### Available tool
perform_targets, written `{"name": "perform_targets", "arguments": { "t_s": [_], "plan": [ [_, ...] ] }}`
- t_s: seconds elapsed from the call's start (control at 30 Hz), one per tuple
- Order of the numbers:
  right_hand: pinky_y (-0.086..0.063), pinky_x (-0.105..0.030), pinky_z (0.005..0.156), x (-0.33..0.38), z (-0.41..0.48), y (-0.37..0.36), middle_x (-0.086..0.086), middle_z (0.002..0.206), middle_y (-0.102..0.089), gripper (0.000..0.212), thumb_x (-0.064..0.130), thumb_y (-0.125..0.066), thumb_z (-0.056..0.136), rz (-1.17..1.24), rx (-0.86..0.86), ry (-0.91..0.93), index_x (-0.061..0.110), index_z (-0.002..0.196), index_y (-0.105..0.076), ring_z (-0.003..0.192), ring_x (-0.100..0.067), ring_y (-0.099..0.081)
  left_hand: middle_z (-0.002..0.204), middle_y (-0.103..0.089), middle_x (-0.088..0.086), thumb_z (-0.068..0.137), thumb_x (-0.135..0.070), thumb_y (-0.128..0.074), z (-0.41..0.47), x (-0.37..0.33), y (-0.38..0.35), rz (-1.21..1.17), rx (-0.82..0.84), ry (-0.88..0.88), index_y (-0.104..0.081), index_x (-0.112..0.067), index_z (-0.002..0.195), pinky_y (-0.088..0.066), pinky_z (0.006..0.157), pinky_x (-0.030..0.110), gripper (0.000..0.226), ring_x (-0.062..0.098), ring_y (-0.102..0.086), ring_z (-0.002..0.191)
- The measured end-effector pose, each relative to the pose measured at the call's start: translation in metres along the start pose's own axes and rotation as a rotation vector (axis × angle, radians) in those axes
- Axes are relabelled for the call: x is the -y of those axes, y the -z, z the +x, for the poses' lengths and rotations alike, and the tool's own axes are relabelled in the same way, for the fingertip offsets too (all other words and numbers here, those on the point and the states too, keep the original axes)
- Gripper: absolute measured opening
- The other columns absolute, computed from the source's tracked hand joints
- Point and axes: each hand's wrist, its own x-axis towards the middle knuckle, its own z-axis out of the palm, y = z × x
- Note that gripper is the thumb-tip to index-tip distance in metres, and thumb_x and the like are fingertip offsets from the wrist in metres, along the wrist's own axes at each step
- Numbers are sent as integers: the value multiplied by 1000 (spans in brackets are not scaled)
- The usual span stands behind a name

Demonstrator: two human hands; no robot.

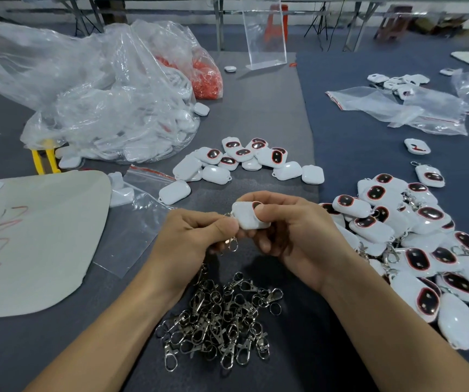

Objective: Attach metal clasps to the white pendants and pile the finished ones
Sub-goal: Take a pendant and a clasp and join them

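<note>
My right hand [292,230] grips a white pendant [246,217] above the table's middle, thumb over its dark oval face. My left hand [192,236] pinches a metal clasp [232,243] at the pendant's left end; the clasp hangs below my fingers. A heap of loose metal clasps [222,318] lies on the grey table between my forearms. Several pendants without clasps [241,162] lie in a group beyond my hands. To the right spreads a pile of pendants with clasps on them [414,241].
A big clear plastic bag of white pendants [114,108] fills the back left, with orange parts [205,77] behind it. A pale board [35,236] and a zip bag [140,210] lie at left. More zip bags [397,108] and an acrylic stand [266,38] sit farther back.
</note>
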Motion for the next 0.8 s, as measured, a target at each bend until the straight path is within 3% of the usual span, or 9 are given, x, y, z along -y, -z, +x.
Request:
{"name": "perform_targets", "arguments": {
  "t_s": [0.17,0.27,0.33,0.43,0.53,0.6,0.73,0.8],
  "plan": [
    [-33,-20,43,-3,-3,-6,-6,70,-67,17,6,-65,75,-215,-159,204,12,84,-79,45,-13,-43,60,-52,-6,85,-25,-63,1,7,6,911,-25,-419,-65,-15,59,-35,62,28,28,13,-51,62],
    [-40,-23,52,-10,-5,-15,5,62,-62,16,14,-72,77,-558,-200,405,25,86,-78,52,-7,-49,61,-54,-2,78,-18,-62,1,9,2,1136,-38,-509,-66,-14,62,-40,65,34,16,22,-50,61],
    [-40,-23,51,-12,-3,-17,4,62,-62,13,16,-70,80,-534,-239,429,24,87,-78,51,-8,-48,62,-56,-6,78,-22,-63,1,9,2,1038,-93,-425,-70,-17,66,-38,64,29,14,17,-52,63],
    [-34,-20,40,-5,0,-12,-11,68,-67,19,1,-62,88,-233,-294,260,12,87,-78,41,-13,-43,66,-69,-9,84,-25,-75,4,7,4,565,-174,-156,-78,-25,73,-42,58,18,12,3,-60,61],
    [-25,-22,39,0,1,-6,-17,66,-62,25,1,-56,91,-80,-251,93,9,87,-79,41,-16,-40,74,-77,4,78,-6,-79,5,4,2,99,-116,55,-83,-21,75,-50,65,17,16,6,-65,66],
    [-27,-24,41,0,0,-5,-11,64,-62,26,3,-56,89,46,-200,30,10,86,-81,44,-15,-44,74,-68,17,70,-12,-81,3,0,1,-119,-44,135,-82,-15,74,-51,68,20,5,9,-61,63],
    [-35,-27,54,-1,0,-11,-9,68,-63,22,13,-64,68,204,-112,-16,12,82,-81,50,-13,-50,62,-33,16,73,-25,-67,1,-2,1,-200,10,150,-78,-6,70,-35,57,22,22,15,-33,56],
    [-38,-25,58,-1,1,-10,-11,77,-67,20,8,-63,73,215,-109,-23,13,80,-81,56,-14,-53,55,-36,8,76,-26,-63,0,-3,-3,-124,-36,97,-76,-9,67,-28,57,26,22,14,-33,56]
  ]
}}
